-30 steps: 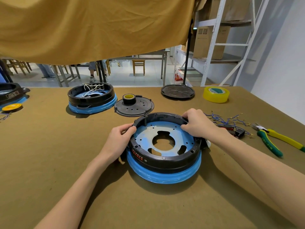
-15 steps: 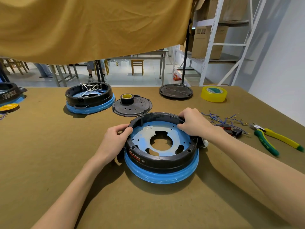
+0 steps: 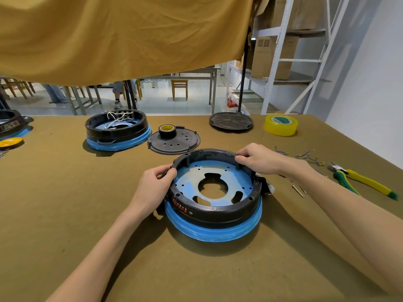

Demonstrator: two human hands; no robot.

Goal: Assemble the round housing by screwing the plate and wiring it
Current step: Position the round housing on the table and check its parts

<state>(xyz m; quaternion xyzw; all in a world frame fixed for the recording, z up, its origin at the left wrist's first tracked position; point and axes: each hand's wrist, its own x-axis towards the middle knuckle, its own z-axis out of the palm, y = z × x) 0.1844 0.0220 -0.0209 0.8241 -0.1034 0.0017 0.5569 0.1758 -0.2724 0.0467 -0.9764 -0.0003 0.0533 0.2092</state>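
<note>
The round housing [image 3: 214, 214], a black ring on a blue-wrapped base, sits on the table in front of me. Inside it lies a blue-filmed plate [image 3: 231, 176] with a large centre hole and several small holes. My left hand [image 3: 153, 187] grips the housing's left rim, thumb on the inner edge. My right hand [image 3: 259, 159] holds the far right rim, fingers curled over it. Loose blue wires and small brass terminals [image 3: 305, 156] lie to the right, partly hidden by my right wrist.
A second housing with white wires [image 3: 116, 129] stands at the back left. Beside it a black cover plate [image 3: 181, 144] carries a small tape roll [image 3: 166, 129]. Yellow tape [image 3: 280, 125], a round black base [image 3: 231, 122] and green-yellow pliers [image 3: 362, 182] lie right.
Both hands have turned the housing slightly on the table. My right hand has slid along the far rim toward the left, and my left hand has shifted up its rim.
</note>
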